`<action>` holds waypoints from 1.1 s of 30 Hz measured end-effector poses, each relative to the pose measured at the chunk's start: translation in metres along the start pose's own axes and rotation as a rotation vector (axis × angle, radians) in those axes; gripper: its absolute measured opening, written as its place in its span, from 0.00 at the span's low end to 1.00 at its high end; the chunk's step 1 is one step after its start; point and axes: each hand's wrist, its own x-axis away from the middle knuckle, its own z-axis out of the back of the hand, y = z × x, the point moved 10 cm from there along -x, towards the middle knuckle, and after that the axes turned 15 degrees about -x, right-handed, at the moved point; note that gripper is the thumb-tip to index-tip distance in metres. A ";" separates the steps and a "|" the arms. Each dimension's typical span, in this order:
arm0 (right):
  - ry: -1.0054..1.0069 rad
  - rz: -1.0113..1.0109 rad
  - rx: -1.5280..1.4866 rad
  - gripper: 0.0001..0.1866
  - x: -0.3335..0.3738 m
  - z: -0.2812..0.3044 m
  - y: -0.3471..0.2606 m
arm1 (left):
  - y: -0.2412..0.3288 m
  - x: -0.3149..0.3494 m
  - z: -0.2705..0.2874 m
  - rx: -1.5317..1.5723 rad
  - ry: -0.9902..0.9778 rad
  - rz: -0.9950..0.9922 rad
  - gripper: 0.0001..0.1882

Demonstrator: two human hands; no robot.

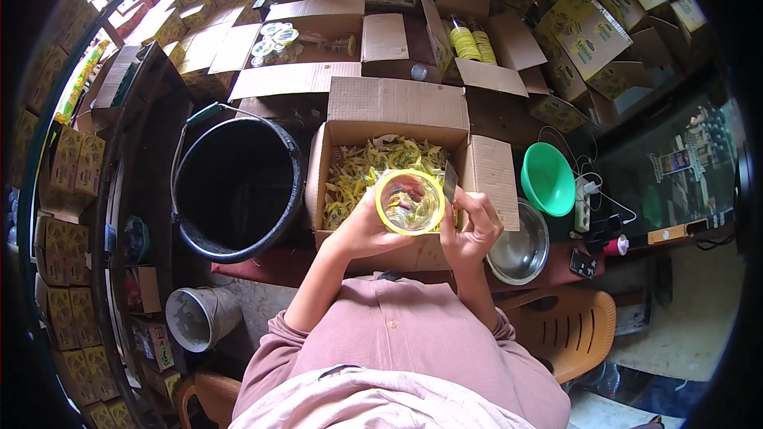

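My left hand [358, 221] is wrapped round a clear round plastic tub [412, 217] with a yellow rim. I look down into its mouth, and something blurred and shiny shows inside. At the tub's right side, my right hand [473, 230] has its thumb and fingers pinched on a thin greyish flat strip [451, 181], whose kind I cannot make out. Both hands are above the near edge of an open cardboard box [397, 103]. Many small yellow-and-clear wrapped packets [350, 167] fill that box.
A large black bucket [184, 226] stands left of the box. On the right are a green bowl [548, 179] and a metal bowl [534, 250]. Behind stand a carton [298, 78] of clear tubs and a carton [493, 75] with stacked yellow rounds. A grey bucket [199, 319] sits lower left.
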 end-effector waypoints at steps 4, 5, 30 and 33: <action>0.026 0.042 -0.023 0.16 0.003 0.001 -0.005 | -0.003 0.001 0.004 -0.002 0.016 -0.006 0.33; 0.011 0.067 -0.011 0.15 0.004 -0.001 -0.008 | 0.000 0.001 0.002 -0.014 -0.006 -0.026 0.33; -0.002 0.084 0.086 0.12 -0.002 -0.006 -0.016 | -0.011 -0.001 0.004 0.101 0.115 0.044 0.39; 0.066 0.036 0.040 0.11 -0.001 0.001 -0.011 | -0.006 -0.003 0.012 0.022 0.188 -0.031 0.35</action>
